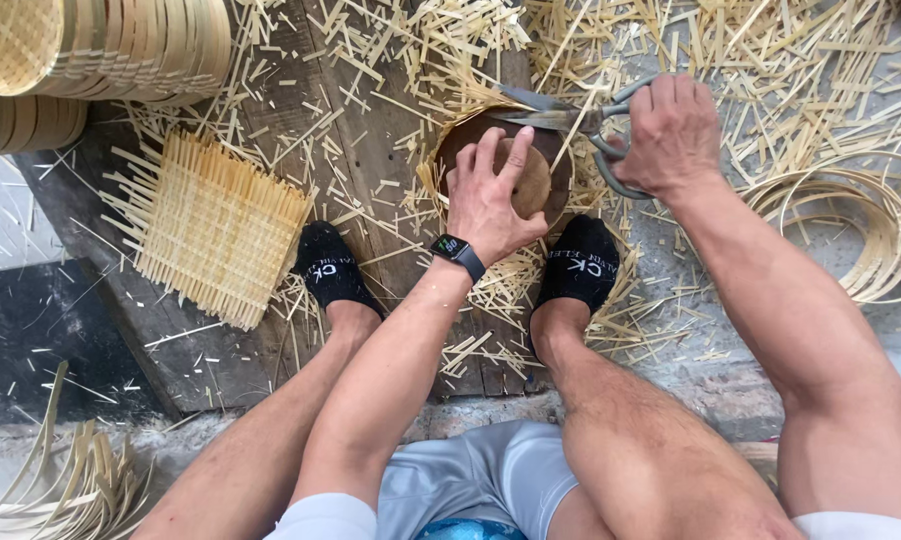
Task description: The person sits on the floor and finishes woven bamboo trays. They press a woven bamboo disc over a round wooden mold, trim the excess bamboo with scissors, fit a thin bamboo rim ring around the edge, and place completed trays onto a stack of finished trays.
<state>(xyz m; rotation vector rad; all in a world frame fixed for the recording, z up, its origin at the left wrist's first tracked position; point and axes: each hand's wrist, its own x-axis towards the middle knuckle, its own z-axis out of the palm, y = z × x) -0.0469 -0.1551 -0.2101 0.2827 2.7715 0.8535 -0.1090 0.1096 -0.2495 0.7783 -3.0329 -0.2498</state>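
Bare knees frame the view. The left hand (490, 195) presses flat on a round wooden form (530, 180) over woven bamboo near the plank platform's (370, 130) far edge (strips litter everything). The right hand (670, 135) grips shears (560, 118), blades beside those fingertips; a slip could likely nick them.

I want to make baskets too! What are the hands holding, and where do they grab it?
The right hand holds big scissors by the handle loops. The left hand presses flat on a round wooden block, fingers on its top, not gripping it.
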